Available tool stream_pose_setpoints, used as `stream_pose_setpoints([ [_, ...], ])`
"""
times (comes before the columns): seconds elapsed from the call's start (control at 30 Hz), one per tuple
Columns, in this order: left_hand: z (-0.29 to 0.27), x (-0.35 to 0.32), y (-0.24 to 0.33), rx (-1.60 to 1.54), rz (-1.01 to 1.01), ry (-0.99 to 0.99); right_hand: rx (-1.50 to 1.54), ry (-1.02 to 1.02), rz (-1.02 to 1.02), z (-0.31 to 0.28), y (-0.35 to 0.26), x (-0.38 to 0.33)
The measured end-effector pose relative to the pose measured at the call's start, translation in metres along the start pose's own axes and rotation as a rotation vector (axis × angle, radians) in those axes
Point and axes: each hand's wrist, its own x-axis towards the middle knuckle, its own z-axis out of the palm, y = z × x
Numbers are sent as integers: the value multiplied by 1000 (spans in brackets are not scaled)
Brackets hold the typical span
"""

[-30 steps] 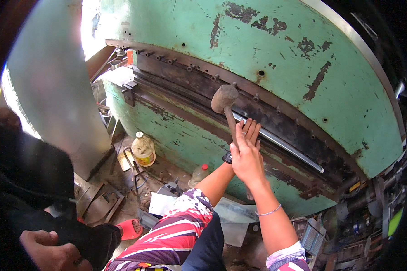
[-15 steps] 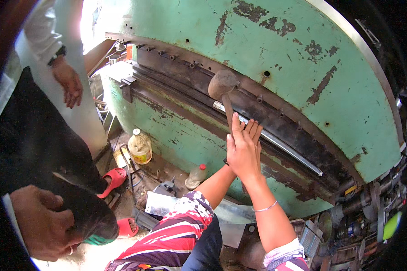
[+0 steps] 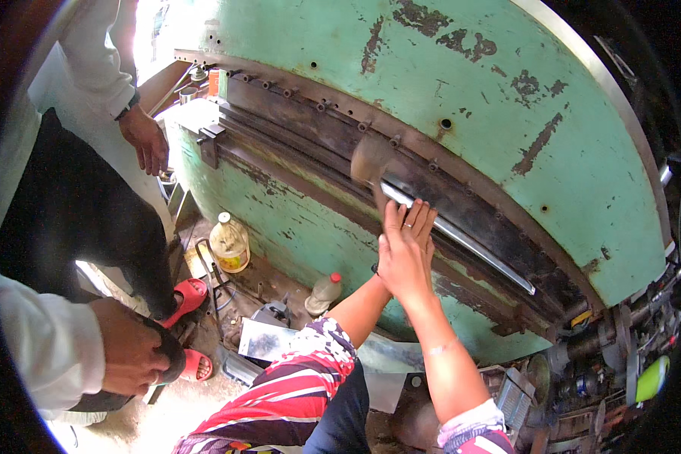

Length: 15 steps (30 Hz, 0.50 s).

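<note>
My left hand (image 3: 383, 259) and my right hand (image 3: 410, 256) meet around the handle of a mallet, the right covering most of the left. The left fingers are largely hidden. Beyond my fingertips, the brown mallet head (image 3: 369, 160) is blurred by motion, close to the upper left end of a shiny metal strip (image 3: 480, 252). That strip lies slantwise in the long dark gap of a large green machine (image 3: 280, 212) with flaking paint. My fingertips overlap the strip; whether they touch it I cannot tell.
A person in black trousers and pink slippers (image 3: 190, 301) stands at left, one hand (image 3: 144, 140) hanging near the machine. On the floor are a large yellowish bottle (image 3: 229, 246), a red-capped bottle (image 3: 323, 296) and a pale sheet (image 3: 265, 340). Clutter fills the right side.
The mallet head has blurred and come slightly lower while my hands stay together. The nearby person's lower hand and pale sleeve have moved rightward into view, and their upper hand has shifted right.
</note>
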Motion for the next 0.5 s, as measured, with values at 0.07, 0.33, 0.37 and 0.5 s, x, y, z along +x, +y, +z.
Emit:
stream_pose_setpoints([
  [0.07,20,-4,-4,-13,17,60,2,-126,32,1,4,6],
  [0.33,32,5,-21,-72,69,18,470,-19,145,-78,-6,-19],
  [0.37,31,8,-24,-99,53,29,474,-30,154,-82,-5,-18],
  [0.5,28,5,-24,-667,13,83,438,26,95,-86,-7,-1],
])
